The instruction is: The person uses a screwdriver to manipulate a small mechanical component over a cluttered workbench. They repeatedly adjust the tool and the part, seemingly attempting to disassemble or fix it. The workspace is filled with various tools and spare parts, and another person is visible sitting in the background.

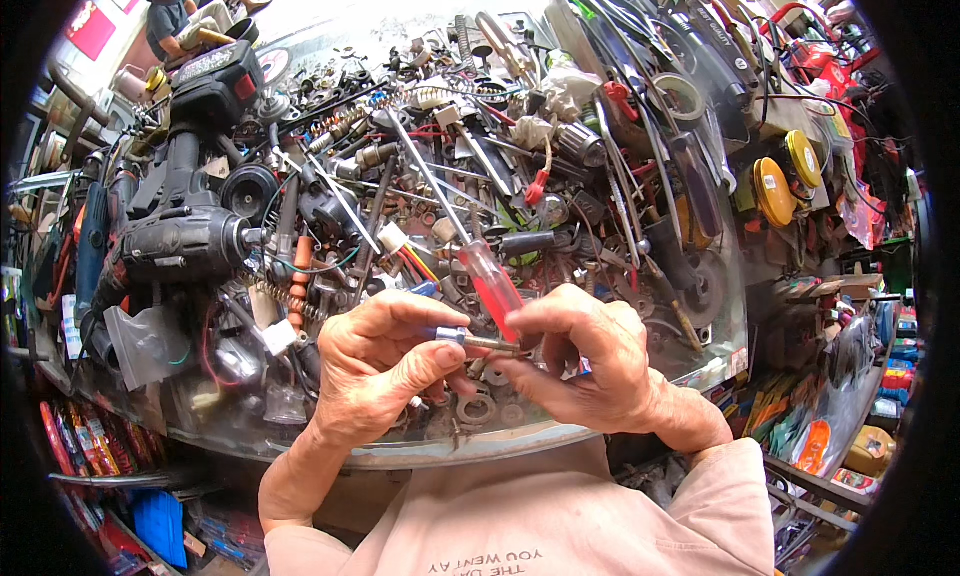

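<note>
Above the front of a cluttered bench, my left hand [375,371] pinches a short metal collar [450,334] between thumb and fingers. Out of the collar, toward the right, runs a threaded bolt [490,344]. My right hand [595,366] closes its fingertips on the bolt's other end and hides its tip. Just beyond the fingers lies a screwdriver [490,284] with a clear red handle, its shaft pointing away to the far left; whether the right hand touches it I cannot tell. Below the bolt, a ring-ended metal piece [475,406] rests on the bench.
A black cordless impact wrench [180,236] occupies the left side. Loose bolts, springs and wires [400,176] heap across the middle. A tray of tools and cables [650,106] stands at the back right, with yellow round tins [775,191] beyond. A person [180,26] sits far left.
</note>
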`<state>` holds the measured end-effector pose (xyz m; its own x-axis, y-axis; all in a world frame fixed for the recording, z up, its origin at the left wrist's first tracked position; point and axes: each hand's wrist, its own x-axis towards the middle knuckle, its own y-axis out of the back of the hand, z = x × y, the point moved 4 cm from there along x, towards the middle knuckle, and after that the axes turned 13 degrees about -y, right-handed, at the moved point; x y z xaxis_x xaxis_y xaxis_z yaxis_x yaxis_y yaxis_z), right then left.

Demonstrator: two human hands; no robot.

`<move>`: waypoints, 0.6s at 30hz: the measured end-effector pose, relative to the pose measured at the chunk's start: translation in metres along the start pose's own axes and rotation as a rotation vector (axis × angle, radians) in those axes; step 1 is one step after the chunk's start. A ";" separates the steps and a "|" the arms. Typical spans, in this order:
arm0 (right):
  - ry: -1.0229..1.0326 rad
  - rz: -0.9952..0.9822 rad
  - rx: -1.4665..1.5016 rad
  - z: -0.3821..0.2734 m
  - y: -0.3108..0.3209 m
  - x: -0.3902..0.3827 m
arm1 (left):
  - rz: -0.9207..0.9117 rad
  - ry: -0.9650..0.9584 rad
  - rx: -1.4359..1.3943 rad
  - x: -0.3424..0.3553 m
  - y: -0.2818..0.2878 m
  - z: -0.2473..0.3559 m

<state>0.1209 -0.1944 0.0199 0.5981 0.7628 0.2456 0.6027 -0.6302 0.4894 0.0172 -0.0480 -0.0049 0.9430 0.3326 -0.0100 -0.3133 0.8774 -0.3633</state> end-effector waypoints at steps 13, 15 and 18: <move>0.020 0.158 0.005 -0.017 -0.012 -0.013 | 0.035 -0.022 -0.074 0.001 0.003 0.002; -0.058 0.147 -0.015 -0.023 -0.012 -0.013 | 0.039 -0.040 -0.121 0.002 0.007 -0.001; 0.115 0.172 -0.161 -0.021 -0.014 -0.014 | 0.039 -0.019 -0.138 0.000 0.007 0.000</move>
<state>0.0928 -0.1935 0.0267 0.6149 0.6636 0.4260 0.4003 -0.7281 0.5564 0.0154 -0.0420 -0.0075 0.9276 0.3735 -0.0092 -0.3302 0.8081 -0.4878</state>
